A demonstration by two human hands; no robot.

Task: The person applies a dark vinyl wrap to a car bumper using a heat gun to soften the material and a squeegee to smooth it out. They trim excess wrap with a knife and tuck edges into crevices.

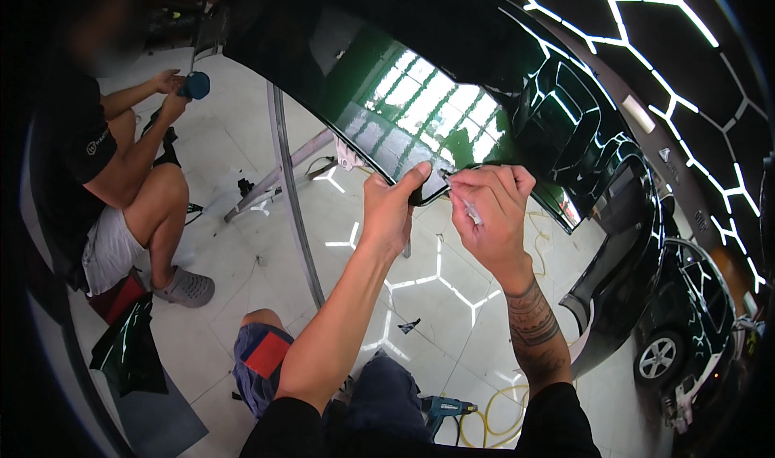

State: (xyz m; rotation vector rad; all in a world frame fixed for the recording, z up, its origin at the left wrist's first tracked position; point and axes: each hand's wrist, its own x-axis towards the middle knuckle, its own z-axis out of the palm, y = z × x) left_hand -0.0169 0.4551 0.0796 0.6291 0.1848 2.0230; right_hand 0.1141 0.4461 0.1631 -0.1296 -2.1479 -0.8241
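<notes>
A glossy dark green car body panel (pixel 355 95) stretches across the upper middle, propped on a metal stand (pixel 284 159). At its lower corner my left hand (pixel 387 212) grips the edge, thumb on the upper face and fingers underneath, partly hidden. Just right of that thumb, my right hand (pixel 494 216) pinches a small slim tool (pixel 472 213) with a pale handle. Its tip is close to the panel edge; whether it touches, I cannot tell. The exact kind of tool is too small to make out.
A co-worker (pixel 121 159) sits at left holding a round blue object (pixel 196 85). A red rectangular pad (pixel 266 355) rests on my thigh. A teal heat gun (pixel 446 407) lies below near a yellow hose (pixel 492 422). A dark car (pixel 686 329) stands at right.
</notes>
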